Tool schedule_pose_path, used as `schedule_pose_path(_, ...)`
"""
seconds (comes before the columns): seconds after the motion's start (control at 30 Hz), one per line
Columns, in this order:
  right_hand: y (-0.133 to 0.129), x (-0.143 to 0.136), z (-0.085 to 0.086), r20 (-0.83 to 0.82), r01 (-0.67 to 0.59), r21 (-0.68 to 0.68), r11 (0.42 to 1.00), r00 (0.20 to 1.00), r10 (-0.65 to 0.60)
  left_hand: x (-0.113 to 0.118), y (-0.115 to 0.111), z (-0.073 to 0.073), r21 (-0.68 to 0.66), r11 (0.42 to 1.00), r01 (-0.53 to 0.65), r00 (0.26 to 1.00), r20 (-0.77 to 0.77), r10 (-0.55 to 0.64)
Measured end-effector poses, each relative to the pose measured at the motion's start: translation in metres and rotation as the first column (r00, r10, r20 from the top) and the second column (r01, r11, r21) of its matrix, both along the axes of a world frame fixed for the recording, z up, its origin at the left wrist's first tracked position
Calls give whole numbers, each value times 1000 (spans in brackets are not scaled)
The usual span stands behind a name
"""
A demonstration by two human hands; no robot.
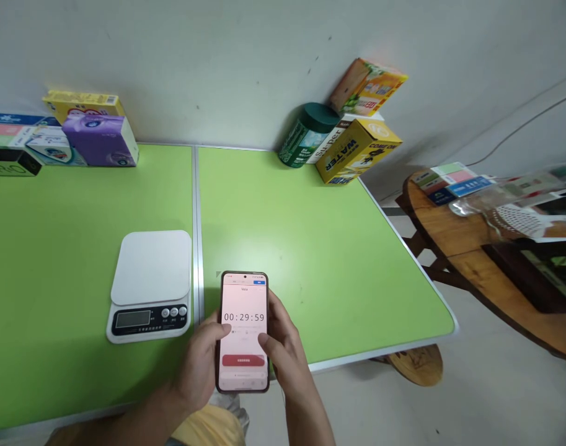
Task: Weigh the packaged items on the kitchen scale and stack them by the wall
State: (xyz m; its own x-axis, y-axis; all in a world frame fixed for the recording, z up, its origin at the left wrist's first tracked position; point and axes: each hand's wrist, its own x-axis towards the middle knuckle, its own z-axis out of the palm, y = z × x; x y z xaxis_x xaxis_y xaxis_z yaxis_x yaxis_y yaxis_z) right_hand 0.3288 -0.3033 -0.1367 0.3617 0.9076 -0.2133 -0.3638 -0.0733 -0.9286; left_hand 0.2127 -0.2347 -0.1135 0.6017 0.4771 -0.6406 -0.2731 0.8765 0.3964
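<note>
We hold a phone (243,303) upright between both hands, over the near edge of the green table (273,229). Our left hand (199,362) is closed around the phone's left side, its thumb lying over the screen. Our right hand (287,359) is wrapped on the right side, fingers behind and thumb over the glass; we cannot tell whether either thumb presses. The screen reads 00:29:59 above a red button.

A wooden stool (417,365) shows partly beneath the near edge, towards the near right corner. Just beyond our left hand, a white kitchen scale (152,266) lies flat near that same edge, its display dark, just left of the metal strip (197,217) dividing the table.

Off past the right edge we see a wooden table (445,232) carrying assorted things. At the far right corner of ours, a green jar (305,133) stands beside a yellow box (357,152), with an orange box (371,87) above. Along the far edge, to the left, a purple box (100,139) stands in front of another yellow carton (85,102).
</note>
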Motion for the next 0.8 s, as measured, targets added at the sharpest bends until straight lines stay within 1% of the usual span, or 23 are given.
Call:
schedule_pose_path(0.17,-8,-8,0,69,12,-55,998,998,-8,0,1,0,-1,1000,-12,1000,7,12)
schedule_pose_path(0.43,-8,-13,3,116,29,-68,997,993,-21,-2,0,0,9,1000,-18,999,35,18)
schedule_pose_path(0.63,-17,-22,7,175,86,-8,996,981,-84,-3,3,2,-4,998,-64,997,38,64)
schedule_pose_path(0.8,-25,-31,10,237,104,-21,994,967,-96,-4,8,4,-27,996,-89,994,53,90)
